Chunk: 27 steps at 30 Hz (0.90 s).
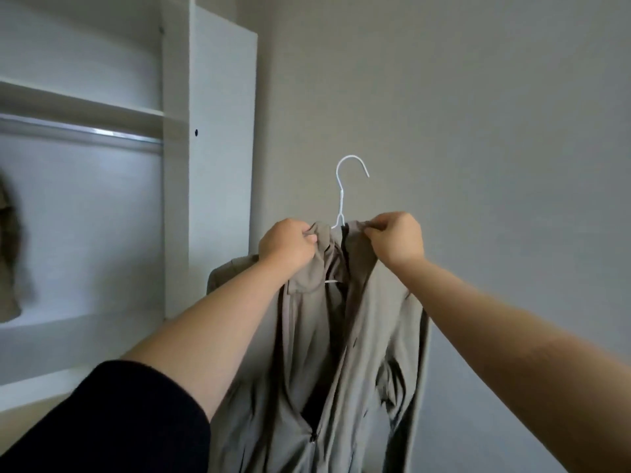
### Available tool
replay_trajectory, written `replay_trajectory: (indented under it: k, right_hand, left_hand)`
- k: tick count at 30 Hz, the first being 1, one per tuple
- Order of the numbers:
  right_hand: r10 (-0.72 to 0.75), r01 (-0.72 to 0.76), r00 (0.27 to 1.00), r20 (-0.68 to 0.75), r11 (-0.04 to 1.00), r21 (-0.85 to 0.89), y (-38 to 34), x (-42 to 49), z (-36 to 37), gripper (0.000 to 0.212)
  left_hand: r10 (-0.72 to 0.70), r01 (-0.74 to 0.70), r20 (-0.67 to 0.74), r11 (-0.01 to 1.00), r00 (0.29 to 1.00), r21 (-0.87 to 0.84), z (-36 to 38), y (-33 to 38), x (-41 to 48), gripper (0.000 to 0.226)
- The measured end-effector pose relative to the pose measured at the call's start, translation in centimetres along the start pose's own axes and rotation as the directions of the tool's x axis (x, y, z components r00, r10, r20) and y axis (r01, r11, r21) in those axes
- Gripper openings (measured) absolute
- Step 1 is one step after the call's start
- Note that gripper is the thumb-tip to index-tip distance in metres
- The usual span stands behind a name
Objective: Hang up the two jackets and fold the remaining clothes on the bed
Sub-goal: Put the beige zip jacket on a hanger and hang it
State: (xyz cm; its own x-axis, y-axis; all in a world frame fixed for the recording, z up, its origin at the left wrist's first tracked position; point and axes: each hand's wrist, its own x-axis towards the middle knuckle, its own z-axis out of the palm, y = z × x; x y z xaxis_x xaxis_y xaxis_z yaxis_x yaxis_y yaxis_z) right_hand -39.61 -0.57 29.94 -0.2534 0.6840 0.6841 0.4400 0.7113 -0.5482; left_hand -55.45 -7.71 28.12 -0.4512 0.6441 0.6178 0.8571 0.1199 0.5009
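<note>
An open white wardrobe [176, 165] fills the 9 to 11 o'clock side: flat, smooth panels, a shelf [82, 105] across the top, and under it a shiny metal rail [82, 133] running level. At the far 9 o'clock edge a second jacket [10, 254], olive-brown and blurred, hangs inside the wardrobe; what holds it cannot be seen. A plain grey wall [478, 131], matte and bare, takes up 12 through 4 o'clock. The wardrobe's upright side panel stands between the held jacket and the rail.

At the centre, running down to 6 o'clock, hangs the jacket [362, 353], a thin, soft grey-beige cloth in loose folds, its front zip open with a dark lining showing in the gap. It sits on a thin white wire hanger [343, 199], whose round hook rises free above the collar toward 12 o'clock, against the wall and well apart from the rail.

The left hand [285, 249], at 11 o'clock of the collar, has its fingers curled and pinches the collar cloth. The right hand [397, 238], at 1 o'clock, pinches the collar's other side the same way. A black sleeve [119, 421] covers the left upper arm at 7 o'clock.
</note>
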Motion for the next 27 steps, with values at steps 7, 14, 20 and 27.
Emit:
replay_trajectory:
  k: [7,14,20,27]
  right_hand:
    - [0.221,-0.286,0.733,0.643,0.958,-0.004,-0.8,-2.7,6.8,0.023]
    - [-0.170,0.168,0.956,0.240,0.985,0.029,-0.3,-1.8,9.8,0.029]
    - [0.006,0.100,0.781,0.625,0.986,-0.135,0.1,-2.1,11.1,0.029]
    - [0.153,-0.108,0.963,0.223,0.974,-0.200,3.5,-1.3,9.7,0.021]
  left_hand:
    - [-0.108,0.114,-0.074,0.989,0.991,0.091,-2.3,-9.2,-0.9,0.040]
    - [-0.023,0.023,0.016,1.000,1.000,0.020,-3.0,-14.3,-1.8,0.049]
    - [-0.009,0.010,0.010,0.998,1.000,-0.054,-2.6,-15.3,-1.1,0.050]
    - [-0.104,0.153,-0.204,0.958,0.973,0.242,-2.7,-15.3,0.3,0.021]
